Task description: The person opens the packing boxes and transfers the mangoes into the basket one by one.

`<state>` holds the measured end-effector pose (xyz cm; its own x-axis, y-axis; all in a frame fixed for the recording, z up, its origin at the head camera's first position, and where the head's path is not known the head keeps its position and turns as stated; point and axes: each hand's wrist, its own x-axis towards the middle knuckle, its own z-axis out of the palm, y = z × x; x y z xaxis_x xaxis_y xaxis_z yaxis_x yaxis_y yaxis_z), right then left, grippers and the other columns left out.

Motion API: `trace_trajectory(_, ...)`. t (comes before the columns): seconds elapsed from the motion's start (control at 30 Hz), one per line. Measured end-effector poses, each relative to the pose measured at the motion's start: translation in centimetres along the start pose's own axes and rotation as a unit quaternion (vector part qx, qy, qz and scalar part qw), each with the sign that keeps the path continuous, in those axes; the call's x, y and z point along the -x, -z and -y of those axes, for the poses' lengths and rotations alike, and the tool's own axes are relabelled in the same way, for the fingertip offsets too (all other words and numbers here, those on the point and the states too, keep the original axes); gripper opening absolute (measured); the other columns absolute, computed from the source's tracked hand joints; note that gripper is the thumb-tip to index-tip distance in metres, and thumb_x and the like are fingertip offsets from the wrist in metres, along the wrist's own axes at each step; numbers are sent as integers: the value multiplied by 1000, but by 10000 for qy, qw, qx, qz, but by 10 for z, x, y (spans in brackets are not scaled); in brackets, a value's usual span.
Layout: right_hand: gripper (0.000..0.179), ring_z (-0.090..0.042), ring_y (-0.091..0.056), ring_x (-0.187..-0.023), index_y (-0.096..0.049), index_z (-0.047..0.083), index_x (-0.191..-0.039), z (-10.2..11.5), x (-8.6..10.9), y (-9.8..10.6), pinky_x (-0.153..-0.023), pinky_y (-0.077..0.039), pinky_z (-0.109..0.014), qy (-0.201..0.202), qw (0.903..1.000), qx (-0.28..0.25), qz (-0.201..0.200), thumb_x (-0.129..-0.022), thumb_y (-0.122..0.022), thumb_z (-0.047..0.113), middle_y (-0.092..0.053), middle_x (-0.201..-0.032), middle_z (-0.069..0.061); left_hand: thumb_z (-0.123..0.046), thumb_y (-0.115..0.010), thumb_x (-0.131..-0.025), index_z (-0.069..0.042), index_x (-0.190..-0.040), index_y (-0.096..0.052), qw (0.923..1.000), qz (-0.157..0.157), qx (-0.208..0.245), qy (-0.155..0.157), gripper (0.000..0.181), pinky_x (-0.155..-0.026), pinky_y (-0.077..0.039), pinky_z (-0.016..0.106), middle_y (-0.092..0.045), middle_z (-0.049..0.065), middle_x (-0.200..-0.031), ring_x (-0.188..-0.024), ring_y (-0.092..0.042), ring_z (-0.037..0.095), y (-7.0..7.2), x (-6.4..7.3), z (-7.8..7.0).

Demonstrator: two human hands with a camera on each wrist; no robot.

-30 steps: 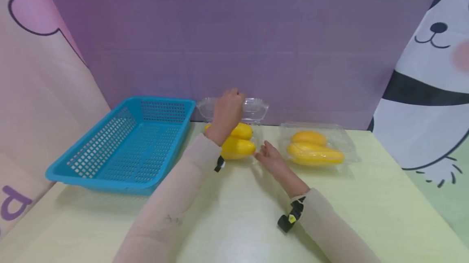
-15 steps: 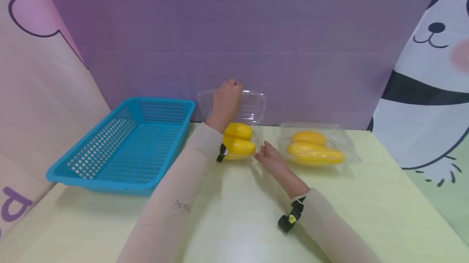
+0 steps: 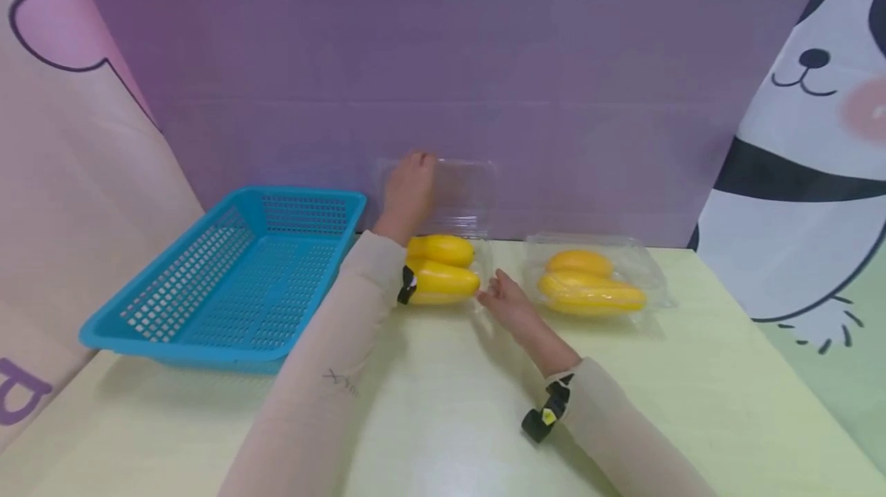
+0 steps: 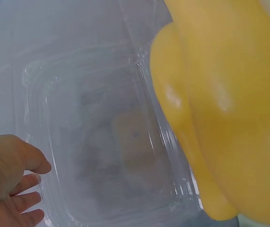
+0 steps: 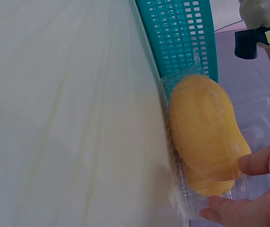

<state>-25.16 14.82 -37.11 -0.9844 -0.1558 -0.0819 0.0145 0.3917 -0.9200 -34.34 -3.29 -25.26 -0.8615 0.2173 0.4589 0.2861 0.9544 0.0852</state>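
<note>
Clear clamshell, lid upright, two yellow gourds within, both hands on the plastic

Places: a clock face centred on the clamshell in the head view, twelve being away from the person.

Lid [image 3: 465,183]: clear, thin, at twelve o'clock, standing upright from the back of the base, before the purple backdrop [image 3: 443,35].

Left hand [image 3: 410,193]: at eleven o'clock; thumb and fingers pinch the lid's rim. Its arm, in a pale sleeve [image 3: 314,374], comes in from seven o'clock.

Base [image 5: 184,201]: clear, ribbed, resting on the table [image 3: 443,420] at the clock's centre.

Front gourd [image 3: 446,284] and rear gourd [image 3: 446,251]: yellow, smooth, lying side by side in the base, partly hidden at their left by the left arm.

Right hand [image 3: 508,303]: at four o'clock; thumb and fingertips grip the end of the base. A black wrist camera [image 3: 538,424] sits on its wrist.

Basket [image 3: 180,351]: blue, perforated, rectangular, at nine o'clock.

Second pack [image 3: 640,251]: clear plastic, at three o'clock, apart from the right hand; an orange-yellow fruit [image 3: 578,261] at its back, a longer yellow squash [image 3: 595,295] in front.

Panda print [image 3: 775,251]: beyond the second pack, towards two o'clock.
</note>
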Motion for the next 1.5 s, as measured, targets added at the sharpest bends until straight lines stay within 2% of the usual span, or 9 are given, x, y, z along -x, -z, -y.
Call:
trace_trajectory(0.13,72,-42,-27,-136,-8,-10,-146,0,-1,-3,-111,-25,-48,51,10000,1,-40,-94,-53,13,-26,-147,-31,-4,-56,-92,-4,-141,-38,9998,169,75,116,53,-111,-29,42,-36,15,-147,-139,-27,31,-2,0,7)
trace_trajectory(0.3,73,-42,-27,-136,-9,-10,-146,0,-1,-3,-111,-24,-48,79,9999,35,-104,-93,-54,12,-28,-146,-31,-12,-57,-93,-8,-146,-31,9992,305,109,243,59,-113,-23,44,-29,15,-151,-141,-21,31,-1,0,10)
trace_trajectory(0.53,72,-42,-26,-136,-10,-11,-145,0,-2,-3,-111,-24,-48,128,9998,89,-131,-94,-53,13,-26,-146,-32,-16,-60,-91,-7,-145,-33,9987,348,87,350,61,-113,-23,46,-29,16,-151,-141,-23,32,5,1,11)
trace_trajectory(0.73,73,-42,-25,-136,-9,-8,-147,0,-1,-1,-111,-24,-47,25,9999,111,-116,-94,-53,15,-23,-148,-30,-19,-60,-92,-7,-145,-33,9963,737,193,387,61,-113,-24,44,-30,16,-150,-138,-27,32,9,4,10)
trace_trajectory(0.9,73,-41,-24,-137,-8,-7,-147,3,-1,3,-112,-23,-47,-31,9999,127,-110,-95,-52,16,-21,-149,-29,-21,-63,-90,-5,-141,-39,9936,1029,426,183,59,-107,-35,43,-43,16,-141,-127,-41,31,17,8,7)
trace_trajectory(1.0,72,-42,-23,-137,-7,-9,-147,4,-1,4,-111,-24,-47,-11,10000,46,-86,-95,-52,14,-20,-149,-31,-20,-65,-89,-5,-137,-44,9878,1409,662,59,54,-102,-40,42,-50,15,-134,-120,-47,30,20,10,8)
trace_trajectory(1.2,72,-42,-24,-137,-7,-10,-146,3,-1,3,-111,-25,-47,-7,9999,-24,-116,-95,-52,13,-21,-149,-31,-13,-65,-88,-10,-137,-45,9665,2195,1332,-5,54,-103,-40,42,-51,9,-135,-121,-47,27,26,14,6)
trace_trajectory(1.37,72,-42,-25,-136,-7,-9,-147,2,-2,3,-111,-25,-47,-28,10000,19,-89,-95,-52,13,-21,-149,-30,-14,-67,-86,-13,-143,-38,9541,2681,1334,72,64,-104,-38,45,-46,9,-140,-125,-43,28,30,23,3)
trace_trajectory(1.5,71,-41,-26,-136,-8,-9,-147,2,-3,2,-111,-25,-46,-62,9999,58,-111,-95,-52,13,-22,-149,-30,-14,-70,-84,-14,-138,-44,9420,3022,1452,169,59,-103,-38,46,-48,7,-138,-123,-45,27,31,35,-2)
